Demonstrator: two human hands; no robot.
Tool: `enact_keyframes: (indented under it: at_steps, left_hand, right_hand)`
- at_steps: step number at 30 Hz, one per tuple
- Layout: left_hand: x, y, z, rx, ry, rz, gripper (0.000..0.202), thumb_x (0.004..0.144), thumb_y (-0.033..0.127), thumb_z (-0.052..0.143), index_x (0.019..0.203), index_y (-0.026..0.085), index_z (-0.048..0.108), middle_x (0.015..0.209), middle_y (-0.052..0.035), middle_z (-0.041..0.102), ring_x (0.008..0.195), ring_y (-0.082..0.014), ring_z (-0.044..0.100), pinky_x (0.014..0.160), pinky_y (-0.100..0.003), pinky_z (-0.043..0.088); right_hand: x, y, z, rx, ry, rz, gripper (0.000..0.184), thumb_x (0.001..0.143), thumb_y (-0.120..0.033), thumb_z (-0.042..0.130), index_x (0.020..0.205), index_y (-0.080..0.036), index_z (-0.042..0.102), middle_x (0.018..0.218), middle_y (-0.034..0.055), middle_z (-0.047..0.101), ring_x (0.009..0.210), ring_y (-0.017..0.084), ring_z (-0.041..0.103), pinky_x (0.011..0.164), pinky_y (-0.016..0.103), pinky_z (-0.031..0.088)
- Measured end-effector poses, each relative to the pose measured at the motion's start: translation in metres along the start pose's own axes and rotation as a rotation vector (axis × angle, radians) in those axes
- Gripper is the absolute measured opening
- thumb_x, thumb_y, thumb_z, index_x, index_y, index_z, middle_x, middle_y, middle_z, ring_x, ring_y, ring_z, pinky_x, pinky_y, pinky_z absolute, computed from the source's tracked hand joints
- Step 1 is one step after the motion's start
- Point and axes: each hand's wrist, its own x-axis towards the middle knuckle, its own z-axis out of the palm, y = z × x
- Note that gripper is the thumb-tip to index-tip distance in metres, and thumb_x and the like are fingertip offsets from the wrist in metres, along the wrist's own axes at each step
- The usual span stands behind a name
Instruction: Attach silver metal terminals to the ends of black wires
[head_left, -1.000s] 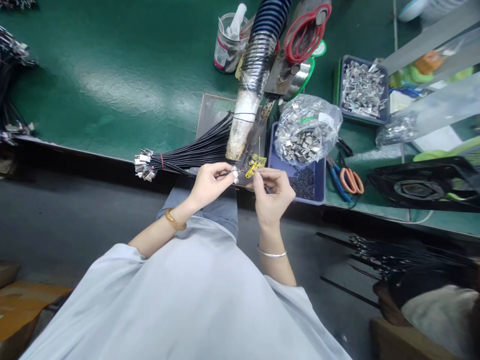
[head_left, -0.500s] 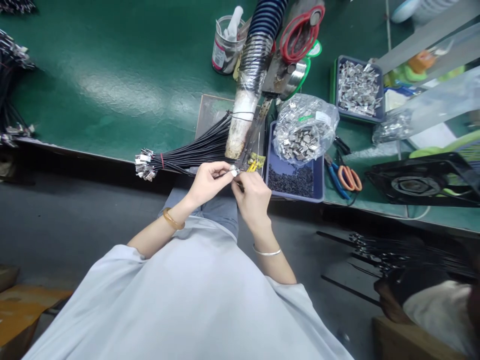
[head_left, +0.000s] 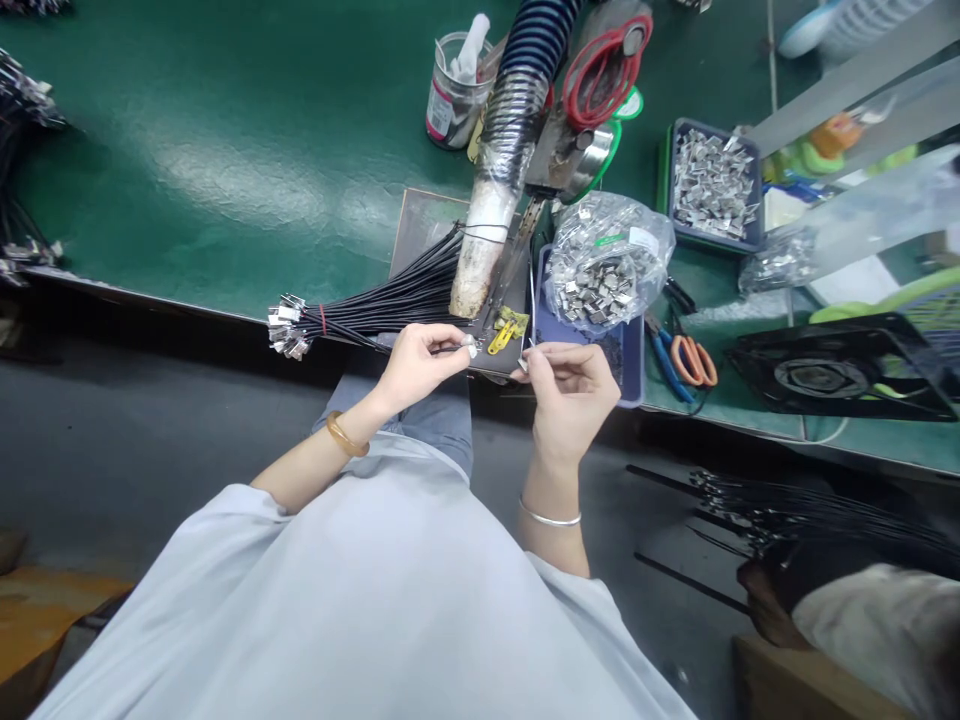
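Thumb and fingers of my left hand are closed in a pinch on the end of a black cable, with a small white and silver connector at the fingertips. Off to the right, my right hand pinches a small silver metal piece in front of the blue tray. Behind my left hand lies a bundle of black cables, tied with a red band and tipped with silver connectors. A yellow clip-like tool lies between the hands.
A taped hose hangs over the bundle. On the tray rests a clear bag of metal parts. Farther right are blue pliers, orange-handled scissors, a bin of metal pieces and a black fan. A jar stands behind.
My right hand has moved right, away from my left hand, and now shows a small silver metal piece in its pinch. My left hand has stayed in place with the cable end.
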Motion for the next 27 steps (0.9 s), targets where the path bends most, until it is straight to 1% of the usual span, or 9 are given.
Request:
enact_keyframes:
  at_steps: [2, 4, 7, 9, 11, 13, 17, 20, 27]
  left_hand:
    - [0.000, 0.001, 0.000, 0.036, -0.003, -0.001, 0.014, 0.069, 0.025, 0.067, 0.064, 0.013, 0.071, 0.058, 0.0014, 0.063, 0.054, -0.0072, 0.048, 0.055, -0.020, 0.037]
    - [0.000, 0.002, 0.000, 0.047, -0.014, 0.001, 0.015, 0.069, 0.026, 0.066, 0.063, 0.012, 0.069, 0.056, 0.0022, 0.060, 0.053, -0.0064, 0.045, 0.053, -0.020, 0.034]
    - [-0.001, 0.004, 0.000, 0.016, -0.022, 0.012, 0.014, 0.069, 0.026, 0.067, 0.063, 0.013, 0.067, 0.059, 0.0019, 0.061, 0.055, -0.0072, 0.048, 0.055, -0.020, 0.038]
    - [-0.001, 0.004, 0.000, -0.002, -0.026, 0.013, 0.013, 0.070, 0.026, 0.067, 0.064, 0.014, 0.068, 0.061, 0.0012, 0.063, 0.057, -0.0084, 0.051, 0.058, -0.020, 0.042]
    - [0.000, 0.004, -0.001, -0.003, -0.035, 0.010, 0.015, 0.072, 0.027, 0.067, 0.067, 0.014, 0.070, 0.064, -0.0002, 0.066, 0.059, -0.0095, 0.053, 0.061, -0.021, 0.045]
    - [0.000, 0.003, 0.000, 0.012, -0.033, 0.012, 0.018, 0.074, 0.030, 0.067, 0.069, 0.014, 0.071, 0.067, -0.0013, 0.068, 0.061, -0.0101, 0.054, 0.062, -0.021, 0.045]
    - [0.001, -0.001, 0.002, 0.056, 0.026, 0.034, 0.021, 0.075, 0.032, 0.066, 0.071, 0.013, 0.073, 0.064, -0.0005, 0.065, 0.059, -0.0092, 0.051, 0.058, -0.021, 0.041]
    - [0.001, -0.003, 0.004, 0.062, 0.069, 0.047, 0.021, 0.074, 0.032, 0.066, 0.072, 0.012, 0.075, 0.062, 0.0000, 0.063, 0.058, -0.0087, 0.048, 0.056, -0.020, 0.039]
    - [0.001, 0.000, 0.007, 0.069, 0.119, 0.045, 0.018, 0.073, 0.029, 0.066, 0.071, 0.013, 0.075, 0.063, -0.0002, 0.064, 0.058, -0.0088, 0.049, 0.054, -0.019, 0.040]
  right_hand:
    - [-0.001, -0.002, 0.003, -0.017, 0.000, -0.082, 0.015, 0.088, -0.020, 0.070, 0.078, -0.021, 0.060, 0.087, -0.0007, 0.071, 0.066, 0.012, 0.073, 0.062, 0.026, 0.061]
    - [-0.004, -0.001, 0.008, -0.128, -0.024, -0.223, 0.011, 0.088, -0.019, 0.071, 0.081, -0.022, 0.064, 0.092, 0.0012, 0.073, 0.079, 0.015, 0.075, 0.070, 0.028, 0.062]
    - [-0.008, 0.004, 0.014, -0.271, -0.073, -0.402, 0.009, 0.087, -0.015, 0.073, 0.085, -0.024, 0.069, 0.090, 0.0011, 0.076, 0.086, 0.016, 0.075, 0.077, 0.030, 0.062]
    - [-0.009, 0.010, 0.016, -0.253, -0.070, -0.360, 0.007, 0.090, -0.017, 0.069, 0.087, -0.023, 0.070, 0.091, 0.0020, 0.077, 0.085, 0.016, 0.075, 0.075, 0.030, 0.062]
    - [-0.009, 0.015, 0.018, -0.190, -0.062, -0.234, 0.006, 0.093, -0.021, 0.066, 0.087, -0.022, 0.068, 0.093, 0.0038, 0.078, 0.084, 0.017, 0.076, 0.070, 0.029, 0.062]
    - [-0.009, 0.019, 0.019, -0.152, -0.070, -0.166, 0.008, 0.093, -0.023, 0.066, 0.085, -0.021, 0.066, 0.094, 0.0050, 0.078, 0.085, 0.018, 0.077, 0.071, 0.030, 0.063]
    - [-0.007, 0.021, 0.019, -0.219, -0.071, -0.312, 0.010, 0.090, -0.018, 0.068, 0.082, -0.022, 0.066, 0.094, 0.0044, 0.079, 0.089, 0.019, 0.078, 0.080, 0.034, 0.063]
    - [-0.005, 0.022, 0.017, -0.321, -0.078, -0.430, 0.011, 0.091, -0.018, 0.067, 0.082, -0.023, 0.065, 0.094, 0.0041, 0.080, 0.087, 0.019, 0.078, 0.080, 0.035, 0.063]
    - [-0.001, 0.025, 0.017, -0.371, -0.098, -0.497, 0.009, 0.092, -0.019, 0.066, 0.086, -0.025, 0.067, 0.095, 0.0045, 0.081, 0.088, 0.020, 0.078, 0.080, 0.035, 0.064]
